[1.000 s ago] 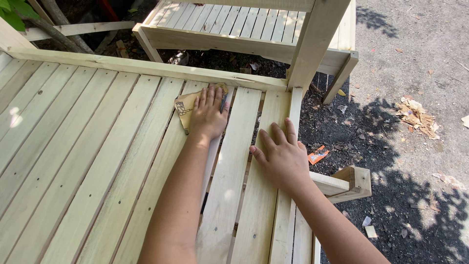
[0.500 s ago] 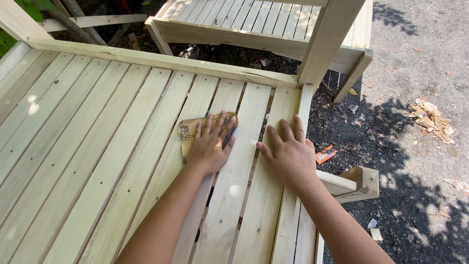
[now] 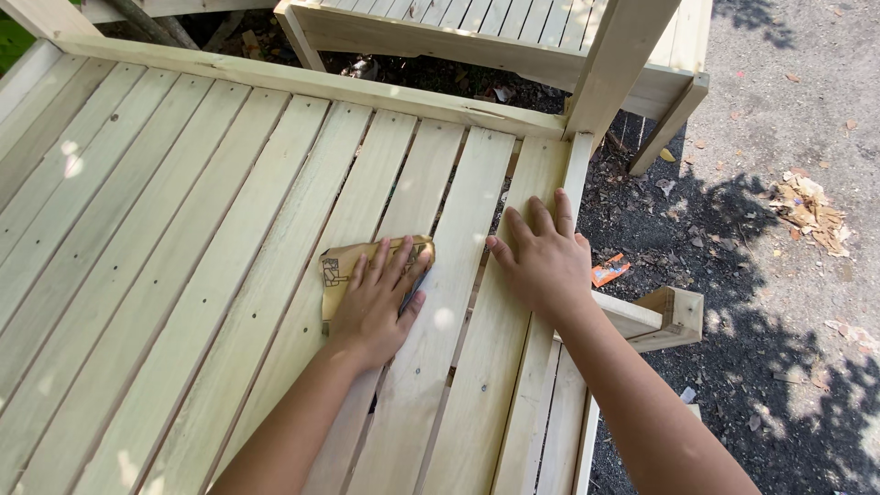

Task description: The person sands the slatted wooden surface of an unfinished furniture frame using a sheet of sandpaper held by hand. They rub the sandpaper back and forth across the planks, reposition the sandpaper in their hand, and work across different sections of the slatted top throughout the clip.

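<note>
On the far left I see the pale wooden slats [image 3: 137,238] of a big slatted frame, lying flat and side by side with thin gaps between them. A long rail [image 3: 302,84] runs across their top ends.

Next comes my left hand [image 3: 376,302]. It lies flat, palm down, with the fingers spread wide, so this grip is open and pressing, not closed around anything. Under it is a tan sheet of sandpaper [image 3: 337,269]. The sheet sits right beneath the fingers and pokes out on the left side and past the fingertips. It rests on a slat near the middle of the frame.

Just to the right, my right hand [image 3: 545,257] is flat on another slat, fingers a little apart. This grip is open too and holds nothing. It is near the sandpaper but not touching it.

Farther right there is a small orange scrap [image 3: 609,271] on the dark ground, then a short wooden block [image 3: 674,316], then dry leaves [image 3: 811,215] on the grey ground
</note>
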`<move>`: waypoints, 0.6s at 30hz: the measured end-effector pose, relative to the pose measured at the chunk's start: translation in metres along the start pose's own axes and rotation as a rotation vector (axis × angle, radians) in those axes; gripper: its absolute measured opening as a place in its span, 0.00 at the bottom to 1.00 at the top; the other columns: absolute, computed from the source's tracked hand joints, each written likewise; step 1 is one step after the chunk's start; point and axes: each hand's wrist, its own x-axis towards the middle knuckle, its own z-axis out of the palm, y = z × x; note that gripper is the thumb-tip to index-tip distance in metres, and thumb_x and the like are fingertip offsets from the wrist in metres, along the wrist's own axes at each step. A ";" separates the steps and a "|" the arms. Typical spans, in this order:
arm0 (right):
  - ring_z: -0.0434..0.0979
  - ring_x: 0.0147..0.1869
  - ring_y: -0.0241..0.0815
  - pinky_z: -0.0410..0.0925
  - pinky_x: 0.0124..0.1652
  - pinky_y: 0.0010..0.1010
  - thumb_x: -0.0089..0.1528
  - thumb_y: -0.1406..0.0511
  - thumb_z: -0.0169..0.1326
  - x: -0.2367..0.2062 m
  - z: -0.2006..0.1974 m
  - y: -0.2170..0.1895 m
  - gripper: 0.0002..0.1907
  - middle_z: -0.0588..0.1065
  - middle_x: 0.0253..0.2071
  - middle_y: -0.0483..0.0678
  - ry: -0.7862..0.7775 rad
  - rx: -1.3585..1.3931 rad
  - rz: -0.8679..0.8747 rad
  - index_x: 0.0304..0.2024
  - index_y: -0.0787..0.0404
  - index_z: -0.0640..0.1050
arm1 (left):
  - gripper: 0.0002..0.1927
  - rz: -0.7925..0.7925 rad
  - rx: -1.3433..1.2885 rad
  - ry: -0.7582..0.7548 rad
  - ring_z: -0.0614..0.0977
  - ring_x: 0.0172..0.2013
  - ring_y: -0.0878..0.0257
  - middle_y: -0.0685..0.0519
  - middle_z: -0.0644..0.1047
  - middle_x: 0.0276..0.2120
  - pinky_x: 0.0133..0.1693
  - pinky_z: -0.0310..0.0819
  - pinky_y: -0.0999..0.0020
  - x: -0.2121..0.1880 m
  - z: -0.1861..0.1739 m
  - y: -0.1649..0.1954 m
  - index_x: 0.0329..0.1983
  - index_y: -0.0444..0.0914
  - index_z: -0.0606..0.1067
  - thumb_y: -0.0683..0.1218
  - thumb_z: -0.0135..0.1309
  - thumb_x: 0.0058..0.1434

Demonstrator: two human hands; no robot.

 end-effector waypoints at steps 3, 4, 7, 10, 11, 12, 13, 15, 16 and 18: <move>0.40 0.81 0.59 0.59 0.62 0.55 0.67 0.40 0.36 0.002 0.001 -0.001 0.35 0.59 0.73 0.52 0.013 0.010 -0.004 0.69 0.47 0.67 | 0.31 0.057 0.086 0.094 0.39 0.74 0.55 0.59 0.41 0.77 0.70 0.30 0.54 -0.050 0.004 -0.004 0.79 0.57 0.44 0.63 0.23 0.73; 0.40 0.81 0.59 0.59 0.61 0.56 0.67 0.40 0.36 0.002 0.002 -0.001 0.34 0.59 0.73 0.52 0.015 0.007 0.000 0.69 0.47 0.68 | 0.32 0.027 0.060 0.045 0.38 0.75 0.56 0.60 0.40 0.77 0.70 0.29 0.54 -0.047 0.005 -0.006 0.78 0.58 0.43 0.64 0.23 0.72; 0.41 0.81 0.59 0.60 0.61 0.56 0.66 0.40 0.37 0.001 0.002 -0.001 0.34 0.60 0.73 0.51 0.010 0.013 0.016 0.68 0.46 0.68 | 0.31 -0.052 0.001 -0.072 0.37 0.75 0.57 0.62 0.38 0.78 0.71 0.27 0.54 0.002 0.004 -0.007 0.78 0.61 0.41 0.64 0.21 0.71; 0.41 0.81 0.58 0.61 0.60 0.55 0.66 0.40 0.37 -0.001 0.002 0.000 0.34 0.60 0.73 0.52 0.004 0.010 0.027 0.68 0.46 0.68 | 0.31 -0.114 -0.008 -0.082 0.38 0.77 0.58 0.62 0.37 0.79 0.73 0.28 0.54 0.081 -0.007 -0.003 0.78 0.62 0.41 0.65 0.21 0.72; 0.40 0.81 0.58 0.61 0.60 0.55 0.66 0.40 0.37 -0.001 0.002 0.001 0.34 0.59 0.73 0.52 -0.002 0.015 0.028 0.68 0.46 0.68 | 0.31 -0.138 -0.030 -0.081 0.37 0.76 0.57 0.63 0.36 0.78 0.72 0.27 0.54 0.107 -0.014 -0.002 0.78 0.62 0.40 0.64 0.21 0.71; 0.40 0.81 0.58 0.60 0.60 0.55 0.66 0.40 0.37 -0.002 0.002 0.001 0.33 0.60 0.72 0.52 0.014 0.012 0.022 0.68 0.46 0.68 | 0.32 -0.161 -0.052 -0.079 0.37 0.76 0.57 0.63 0.36 0.78 0.72 0.26 0.54 0.128 -0.021 -0.001 0.78 0.63 0.39 0.64 0.20 0.71; 0.40 0.81 0.58 0.60 0.61 0.55 0.67 0.40 0.37 -0.002 0.002 0.002 0.33 0.60 0.72 0.52 0.027 0.009 0.018 0.68 0.46 0.69 | 0.31 -0.184 -0.043 -0.061 0.37 0.76 0.57 0.62 0.36 0.78 0.73 0.27 0.54 0.141 -0.025 0.002 0.78 0.62 0.40 0.64 0.20 0.71; 0.40 0.81 0.57 0.59 0.62 0.55 0.67 0.40 0.37 -0.002 0.002 0.003 0.33 0.60 0.72 0.51 0.034 0.009 0.020 0.68 0.46 0.69 | 0.31 -0.237 -0.034 -0.023 0.38 0.77 0.56 0.61 0.37 0.78 0.73 0.28 0.53 0.150 -0.034 0.011 0.79 0.61 0.41 0.64 0.21 0.73; 0.40 0.81 0.57 0.59 0.62 0.55 0.67 0.41 0.37 -0.001 0.002 0.003 0.33 0.60 0.72 0.51 0.027 0.011 0.023 0.68 0.45 0.69 | 0.31 -0.207 -0.043 -0.032 0.38 0.77 0.56 0.61 0.37 0.78 0.73 0.28 0.53 0.145 -0.031 0.012 0.79 0.62 0.41 0.64 0.20 0.72; 0.40 0.81 0.57 0.59 0.62 0.55 0.67 0.41 0.36 0.000 0.002 0.004 0.33 0.59 0.73 0.51 0.016 0.004 0.022 0.68 0.46 0.68 | 0.31 -0.164 -0.058 -0.054 0.37 0.77 0.56 0.63 0.37 0.78 0.74 0.28 0.54 0.117 -0.020 0.011 0.79 0.64 0.41 0.65 0.20 0.71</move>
